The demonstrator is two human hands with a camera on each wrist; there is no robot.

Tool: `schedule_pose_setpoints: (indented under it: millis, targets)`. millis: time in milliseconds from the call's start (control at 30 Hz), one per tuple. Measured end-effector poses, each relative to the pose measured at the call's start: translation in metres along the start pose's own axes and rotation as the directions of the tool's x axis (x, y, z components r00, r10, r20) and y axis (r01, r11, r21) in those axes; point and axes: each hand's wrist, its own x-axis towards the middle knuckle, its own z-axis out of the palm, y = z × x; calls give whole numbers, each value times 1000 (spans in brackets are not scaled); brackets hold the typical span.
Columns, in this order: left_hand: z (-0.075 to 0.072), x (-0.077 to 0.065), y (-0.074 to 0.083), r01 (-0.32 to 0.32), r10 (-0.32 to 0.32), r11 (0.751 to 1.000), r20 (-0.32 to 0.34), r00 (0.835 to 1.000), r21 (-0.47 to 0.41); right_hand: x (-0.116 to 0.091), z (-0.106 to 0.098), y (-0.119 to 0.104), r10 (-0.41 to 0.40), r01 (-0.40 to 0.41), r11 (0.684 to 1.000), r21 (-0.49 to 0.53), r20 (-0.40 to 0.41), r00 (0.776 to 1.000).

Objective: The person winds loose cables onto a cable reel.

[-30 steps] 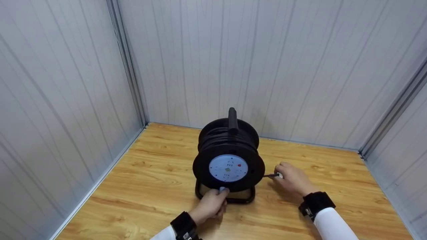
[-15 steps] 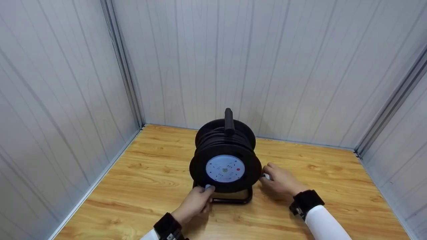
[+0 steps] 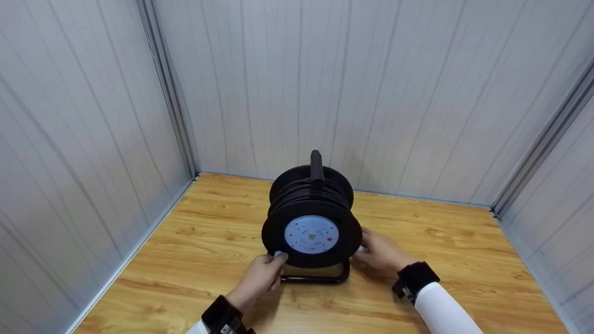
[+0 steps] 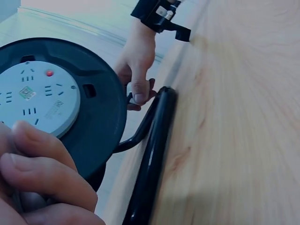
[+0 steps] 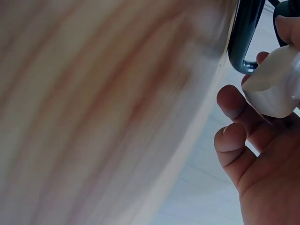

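A black cable reel (image 3: 341, 243) stands upright on its tubular frame, with dark cable (image 3: 308, 195) wound on its drum and a pale round socket panel (image 3: 311, 234) on its front. My left hand (image 3: 257, 280) pinches a small light knob (image 3: 278, 253) at the lower left of the front disc. In the left wrist view its curled fingers (image 4: 51, 178) mostly hide that knob. Beside the reel's lower right, my right hand (image 3: 383, 253) holds a white plug (image 5: 274, 84) between thumb and fingers. The reel's disc hides part of that hand in the head view.
The reel's black carrying handle (image 3: 317, 169) rises at the top, and its base bar (image 3: 315, 279) lies on the wood-grain table (image 3: 209, 260). Pale panel walls (image 3: 278, 93) enclose the back and both sides.
The reel's disc has turned clockwise, its knob moving from the bottom toward the left with my left hand. My right hand and the plug have come in close to the reel; the cable between has shortened.
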Motion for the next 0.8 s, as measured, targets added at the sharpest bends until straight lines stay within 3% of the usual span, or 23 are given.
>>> schedule_pose_setpoints:
  millis: [300, 500, 800]
  targets:
    - [-5, -1, 4, -62, 61, 998, -57, 996, -9, 6, 6, -10, 48, -49, 998, 35, 31, 998]
    - [-10, -4, 8, -79, 78, 997, -58, 995, -12, 11, 10, -14, 23, -25, 999, 30, 65, 998]
    - [-12, -6, 15, -70, 64, 994, -72, 995, -89, 18, 11, -22, 48, -52, 998, 31, 141, 989]
